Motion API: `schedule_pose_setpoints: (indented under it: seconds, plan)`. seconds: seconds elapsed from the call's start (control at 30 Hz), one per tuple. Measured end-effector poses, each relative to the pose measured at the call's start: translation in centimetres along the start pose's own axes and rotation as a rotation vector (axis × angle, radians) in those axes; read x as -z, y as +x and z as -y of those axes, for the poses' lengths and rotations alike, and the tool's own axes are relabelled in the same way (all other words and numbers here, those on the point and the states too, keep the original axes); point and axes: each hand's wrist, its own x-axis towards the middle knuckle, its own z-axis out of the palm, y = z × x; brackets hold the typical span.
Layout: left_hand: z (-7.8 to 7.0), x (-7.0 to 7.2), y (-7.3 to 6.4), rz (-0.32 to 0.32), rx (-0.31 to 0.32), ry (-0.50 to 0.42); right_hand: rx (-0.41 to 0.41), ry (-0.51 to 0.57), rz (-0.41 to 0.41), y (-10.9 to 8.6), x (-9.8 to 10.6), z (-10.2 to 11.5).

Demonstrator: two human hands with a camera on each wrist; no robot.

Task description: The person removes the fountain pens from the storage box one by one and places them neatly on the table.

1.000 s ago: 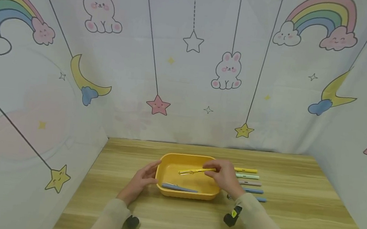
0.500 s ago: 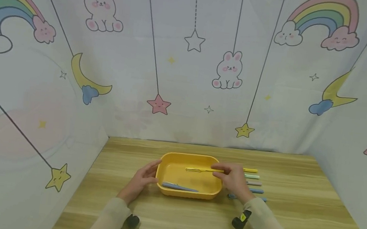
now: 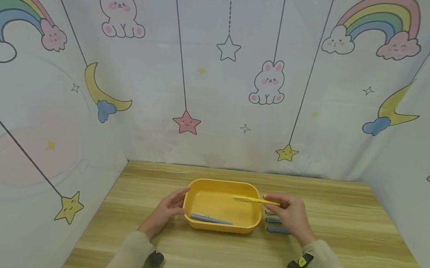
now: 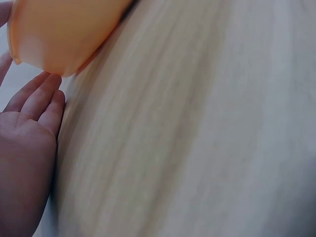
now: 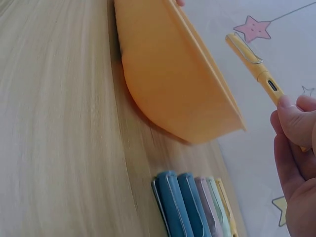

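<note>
At a wood-grain table [image 3: 202, 259] set before a white cartoon-print curtain [image 3: 229, 150], a person in pale sleeves [image 3: 129, 254] works with two bare hands, held well apart on either side of a yellow tray [image 3: 221, 227]. The right hand [image 3: 291, 212] pinches a yellow pen [image 3: 257, 201] between thumb and fingers, just past the tray's right end. The pen is raised and nearly level in the head view, its clip end reaching across the right rim; the right wrist view shows it clear of the tray, with a silver wire clip and a small dark window in the barrel. The left hand [image 3: 165, 212] steadies the opposite end, fingers extended rather than clenched, fingertips touching the tray's outer wall. Inside, a blue pen [image 3: 211, 220] with a silver clip lies along the side nearest the person. On the table just beside the tray's right end, partly hidden beneath the right hand in the head view, a row of capped pens [image 5: 192, 205] lies side by side: two blue, one mauve, one pale green and one yellow, the blue pair closest to the person. A small black camera [image 3: 299, 266] rides at the right wrist, another at the left.
</note>
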Motion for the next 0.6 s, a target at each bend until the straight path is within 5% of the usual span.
schedule_pose_setpoints:
  seconds: [0.3,0.6]
  plan:
    - [-0.2,-0.1,0.0,-0.013,0.004,0.006,-0.016,-0.102,-0.058,-2.0,2.4,-0.9]
    - [-0.1,-0.1,0.1,-0.028,0.021,0.01,0.012,-0.073,-0.093,-4.0,4.1,-2.4]
